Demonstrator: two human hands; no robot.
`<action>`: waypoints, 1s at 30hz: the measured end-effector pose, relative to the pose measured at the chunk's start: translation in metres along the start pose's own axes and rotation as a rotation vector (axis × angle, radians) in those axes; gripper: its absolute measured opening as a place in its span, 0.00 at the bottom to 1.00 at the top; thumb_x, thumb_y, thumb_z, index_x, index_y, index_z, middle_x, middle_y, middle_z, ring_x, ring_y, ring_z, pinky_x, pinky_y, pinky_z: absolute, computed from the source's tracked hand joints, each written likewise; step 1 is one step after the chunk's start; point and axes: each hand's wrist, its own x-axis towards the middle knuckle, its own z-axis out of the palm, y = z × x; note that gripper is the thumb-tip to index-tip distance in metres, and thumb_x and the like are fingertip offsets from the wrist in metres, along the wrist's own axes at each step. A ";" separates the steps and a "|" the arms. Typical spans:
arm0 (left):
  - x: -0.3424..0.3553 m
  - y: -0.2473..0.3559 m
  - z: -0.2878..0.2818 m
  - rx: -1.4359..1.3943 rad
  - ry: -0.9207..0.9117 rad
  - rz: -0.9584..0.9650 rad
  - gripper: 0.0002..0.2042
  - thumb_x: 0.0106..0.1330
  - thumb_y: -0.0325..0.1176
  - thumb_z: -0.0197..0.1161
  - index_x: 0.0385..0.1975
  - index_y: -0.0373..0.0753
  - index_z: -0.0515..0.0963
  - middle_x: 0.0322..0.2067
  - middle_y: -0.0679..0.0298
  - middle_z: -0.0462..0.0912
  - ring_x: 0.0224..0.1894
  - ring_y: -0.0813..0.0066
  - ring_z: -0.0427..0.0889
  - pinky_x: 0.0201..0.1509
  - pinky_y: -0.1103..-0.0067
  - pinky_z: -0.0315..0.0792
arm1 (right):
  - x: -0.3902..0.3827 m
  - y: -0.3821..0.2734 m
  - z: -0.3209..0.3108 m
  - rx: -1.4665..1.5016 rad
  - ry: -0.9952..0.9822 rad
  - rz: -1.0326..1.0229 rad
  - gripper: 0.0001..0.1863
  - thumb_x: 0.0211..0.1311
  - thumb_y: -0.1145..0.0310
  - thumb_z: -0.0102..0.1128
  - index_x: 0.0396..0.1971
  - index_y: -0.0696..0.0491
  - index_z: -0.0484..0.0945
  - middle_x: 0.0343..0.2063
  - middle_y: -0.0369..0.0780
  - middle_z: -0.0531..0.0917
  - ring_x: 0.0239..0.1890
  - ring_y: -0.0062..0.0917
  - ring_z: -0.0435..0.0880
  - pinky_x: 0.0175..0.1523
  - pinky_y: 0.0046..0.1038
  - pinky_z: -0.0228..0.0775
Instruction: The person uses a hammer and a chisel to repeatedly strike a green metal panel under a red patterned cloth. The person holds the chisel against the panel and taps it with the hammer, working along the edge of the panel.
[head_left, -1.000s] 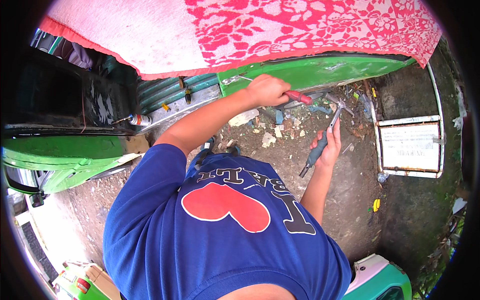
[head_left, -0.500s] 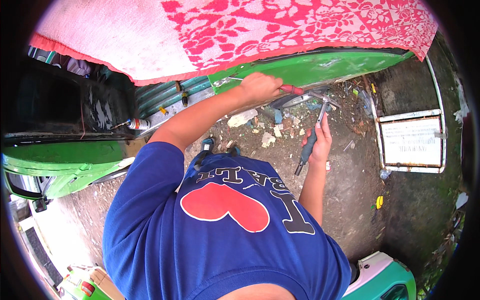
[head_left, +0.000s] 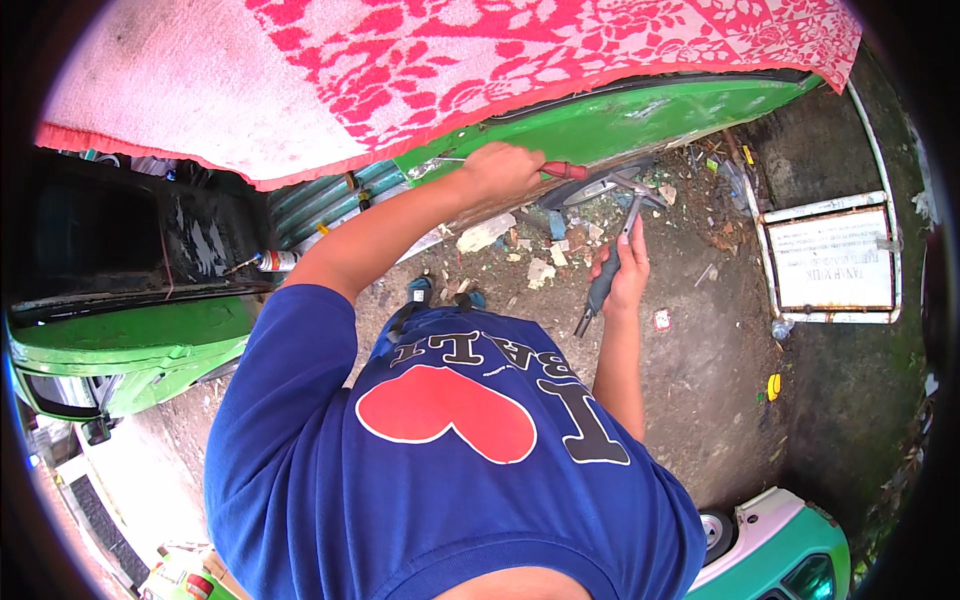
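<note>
My left hand (head_left: 500, 168) grips a red-handled screwdriver (head_left: 566, 170), its metal shaft reaching left to the green vehicle panel (head_left: 600, 122) below a pink floral towel (head_left: 430, 60). My right hand (head_left: 622, 268) is closed on a hammer (head_left: 606, 276) with a dark grey grip and steel head, held upright just right of the screwdriver handle's end. I cannot tell whether the two touch.
A dark door panel (head_left: 110, 225), another green body part (head_left: 130, 335) and a spray can (head_left: 277, 261) are left. Paint flakes (head_left: 485, 232) litter the ground. A white-framed sign (head_left: 830, 260) lies right. A teal vehicle (head_left: 770, 550) is behind me.
Both hands and their tools have shifted left and slightly up in the view, as has the pink towel. The hammer head is a little closer to the screwdriver handle than one second ago.
</note>
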 end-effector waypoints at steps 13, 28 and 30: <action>-0.002 -0.001 -0.002 -0.014 -0.015 -0.023 0.13 0.65 0.39 0.51 0.38 0.36 0.76 0.32 0.49 0.84 0.36 0.49 0.84 0.44 0.57 0.77 | 0.002 0.007 0.004 0.018 -0.112 0.089 0.31 0.75 0.66 0.47 0.74 0.39 0.52 0.22 0.37 0.73 0.15 0.24 0.74 0.18 0.26 0.70; -0.019 -0.010 -0.007 -0.003 0.014 -0.031 0.12 0.65 0.40 0.53 0.35 0.37 0.76 0.30 0.51 0.84 0.34 0.51 0.84 0.42 0.58 0.76 | 0.003 -0.003 0.001 0.148 -0.054 -0.012 0.30 0.75 0.67 0.45 0.74 0.40 0.53 0.22 0.37 0.73 0.15 0.24 0.73 0.19 0.26 0.70; -0.025 -0.006 -0.008 -0.006 0.006 0.001 0.12 0.65 0.40 0.53 0.34 0.37 0.76 0.30 0.52 0.84 0.34 0.51 0.84 0.41 0.59 0.76 | 0.007 -0.006 -0.007 0.089 -0.068 -0.012 0.29 0.76 0.65 0.44 0.74 0.39 0.52 0.22 0.37 0.72 0.15 0.23 0.73 0.19 0.26 0.69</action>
